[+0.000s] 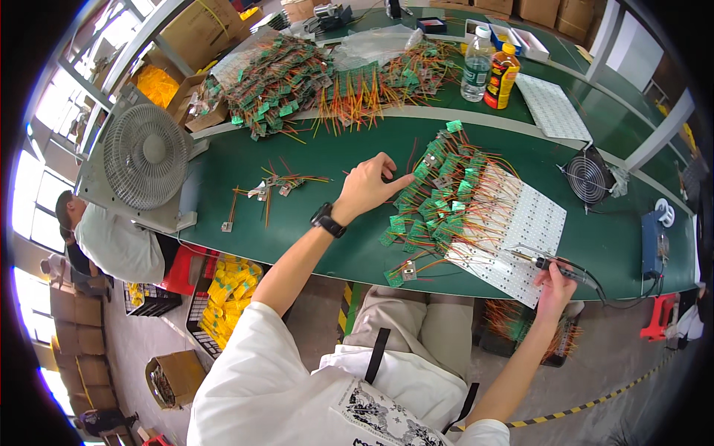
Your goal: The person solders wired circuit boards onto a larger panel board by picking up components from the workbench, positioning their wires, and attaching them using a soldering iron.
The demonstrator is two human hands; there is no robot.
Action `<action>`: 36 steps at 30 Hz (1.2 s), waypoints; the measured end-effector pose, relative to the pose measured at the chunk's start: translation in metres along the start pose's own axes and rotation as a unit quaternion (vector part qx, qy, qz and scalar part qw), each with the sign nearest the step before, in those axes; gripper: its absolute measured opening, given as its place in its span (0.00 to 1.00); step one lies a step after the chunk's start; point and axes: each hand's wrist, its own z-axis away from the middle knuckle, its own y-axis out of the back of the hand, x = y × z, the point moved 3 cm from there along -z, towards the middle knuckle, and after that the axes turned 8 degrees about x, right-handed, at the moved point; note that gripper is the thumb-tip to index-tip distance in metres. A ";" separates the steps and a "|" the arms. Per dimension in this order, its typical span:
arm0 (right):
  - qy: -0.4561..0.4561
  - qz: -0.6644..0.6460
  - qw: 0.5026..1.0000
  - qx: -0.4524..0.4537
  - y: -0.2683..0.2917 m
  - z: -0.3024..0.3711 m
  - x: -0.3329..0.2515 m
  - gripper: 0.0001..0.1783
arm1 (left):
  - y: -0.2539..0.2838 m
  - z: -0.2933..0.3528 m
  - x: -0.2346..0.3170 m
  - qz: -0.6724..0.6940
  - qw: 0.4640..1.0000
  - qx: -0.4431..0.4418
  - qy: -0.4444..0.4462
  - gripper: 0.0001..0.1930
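Several small green circuit boards [445, 195] with red and yellow wires lie heaped on the left part of a white dotted panel [537, 217]. Their wires run out across the panel. My left hand [367, 183] hovers at the heap's left edge, thumb and forefinger apart, with nothing visible between them. In my right hand [555, 290] is a soldering iron [544, 263], its tip pointing left over the panel's lower right part. One wired board [402, 273] lies apart near the table's front edge. A few loose wired boards [277, 184] sit left of my left hand.
A grey fan [146, 156] stands at the left. Behind lie a large pile of wired boards [279, 78], a water bottle [477, 65] and a yellow-labelled bottle [503, 77]. A small black fan [587, 177] and a blue soldering station [654, 241] stand at the right.
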 end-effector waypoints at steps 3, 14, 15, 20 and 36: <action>-0.004 -0.008 1.000 0.002 -0.003 0.002 -0.001 0.11 | -0.012 -0.015 -0.005 0.004 0.998 -0.051 -0.038 0.25; -0.006 -0.011 1.000 0.008 0.003 0.002 -0.002 0.11 | 0.024 0.017 -0.028 0.407 0.854 -0.220 0.239 0.13; -0.003 -0.010 1.000 0.006 0.001 0.002 -0.002 0.11 | 0.032 0.022 -0.023 0.409 0.856 -0.206 0.238 0.12; 0.001 -0.003 1.000 0.007 -0.002 0.001 -0.004 0.11 | 0.035 0.042 0.003 0.390 0.881 -0.205 0.173 0.10; 0.069 0.003 0.978 0.197 -0.053 -0.038 0.000 0.10 | -0.060 0.114 0.136 0.304 0.872 -0.378 -0.072 0.08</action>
